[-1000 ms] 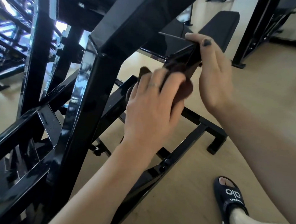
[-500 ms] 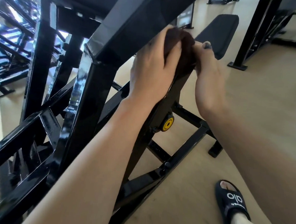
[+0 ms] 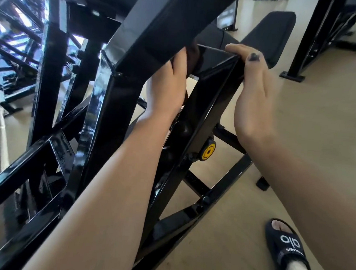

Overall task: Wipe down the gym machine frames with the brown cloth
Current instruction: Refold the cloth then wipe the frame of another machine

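Note:
A glossy black gym machine frame [image 3: 121, 94] fills the left and centre of the view. One slanted black bar [image 3: 207, 107] runs down between my arms. My left hand [image 3: 167, 86] reaches up behind the big sloping beam and grips the brown cloth [image 3: 194, 57] against the top of that bar. Most of the cloth is hidden by the hand and the beam. My right hand [image 3: 251, 87] grips the bar's upper edge from the right, thumb on top.
A yellow knob [image 3: 208, 152] sits on the bar's lower part. A black padded bench [image 3: 269, 36] stands behind my hands. More black uprights [image 3: 310, 38] rise at the back right. My sandalled foot [image 3: 284, 250] is on the beige floor at bottom right.
My left hand moved the cloth up the slanted bar and then further left behind the sloping beam. My right hand stays at the bar's top edge.

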A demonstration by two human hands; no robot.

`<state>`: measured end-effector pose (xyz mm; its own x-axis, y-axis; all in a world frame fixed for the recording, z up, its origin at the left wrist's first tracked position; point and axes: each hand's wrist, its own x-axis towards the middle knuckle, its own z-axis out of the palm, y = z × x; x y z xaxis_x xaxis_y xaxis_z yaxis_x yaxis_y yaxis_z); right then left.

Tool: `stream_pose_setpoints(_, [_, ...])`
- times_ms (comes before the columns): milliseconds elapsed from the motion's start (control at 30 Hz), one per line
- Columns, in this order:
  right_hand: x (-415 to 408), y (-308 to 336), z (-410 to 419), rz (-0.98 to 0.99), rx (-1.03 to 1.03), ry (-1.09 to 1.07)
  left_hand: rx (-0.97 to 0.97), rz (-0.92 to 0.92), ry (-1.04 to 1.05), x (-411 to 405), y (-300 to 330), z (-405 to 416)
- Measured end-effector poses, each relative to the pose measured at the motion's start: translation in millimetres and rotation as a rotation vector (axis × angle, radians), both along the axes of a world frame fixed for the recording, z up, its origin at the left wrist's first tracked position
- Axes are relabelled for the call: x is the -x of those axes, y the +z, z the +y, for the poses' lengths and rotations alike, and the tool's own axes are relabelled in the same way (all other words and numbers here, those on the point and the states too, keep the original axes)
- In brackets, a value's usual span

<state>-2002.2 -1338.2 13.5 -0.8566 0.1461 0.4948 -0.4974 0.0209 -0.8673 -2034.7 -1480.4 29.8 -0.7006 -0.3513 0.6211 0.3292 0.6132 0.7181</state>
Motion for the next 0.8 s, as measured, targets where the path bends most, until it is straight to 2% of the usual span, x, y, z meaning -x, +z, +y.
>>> stream_pose_setpoints(67, [0, 0, -3, -0.004, 0.0, -0.024, -0.001, 0.027, 0.003, -6, 2, 5])
stream_pose_setpoints(300, [3, 3, -5, -0.043, 0.102, 0.021, 0.434, 0.073, -0.242, -43, 0, 14])
stream_pose_setpoints(533, [1, 3, -3, -0.089, 0.063, -0.009, 0.538, 0.038, -0.181, -80, -22, 9])
stream_pose_setpoints(633, [-8, 9, -2, -0.083, -0.055, -0.049, 0.516, -0.003, -0.176, -88, -22, 5])
stream_pose_setpoints(700, [-26, 8, -3, -0.031, -0.155, -0.105, 0.395, -0.014, -0.165, -94, -20, 6])
stream_pose_setpoints(800, [-65, -10, -10, 0.076, -0.105, -0.149, 0.172, 0.065, -0.125, -106, -21, 5])
